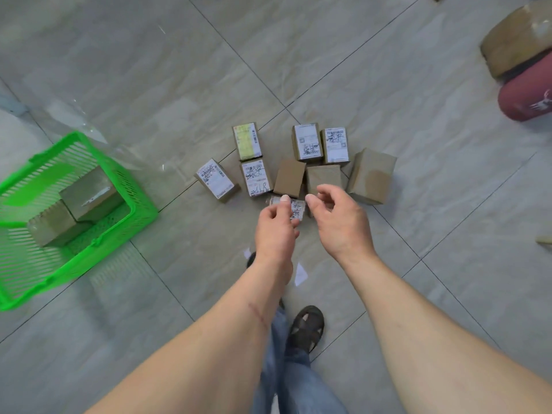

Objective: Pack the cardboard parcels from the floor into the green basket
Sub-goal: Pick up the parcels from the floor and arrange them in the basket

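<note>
Several small cardboard parcels lie clustered on the tiled floor, most with white shipping labels, such as one at the left [215,179] and a plain larger one at the right [371,175]. My left hand [276,224] hovers with curled fingers over a labelled parcel [296,209] nearest me; whether it touches the parcel is unclear. My right hand [337,222] is beside it, fingers apart and holding nothing, above a plain parcel [324,174]. The green basket [140,204] stands to the left and holds two cardboard parcels [92,192].
A large taped cardboard box [516,40] and a dark red bag [525,94] sit at the far right. My sandalled foot [306,327] and jeans leg are below the hands. Scraps of white paper [300,274] lie on the floor near it.
</note>
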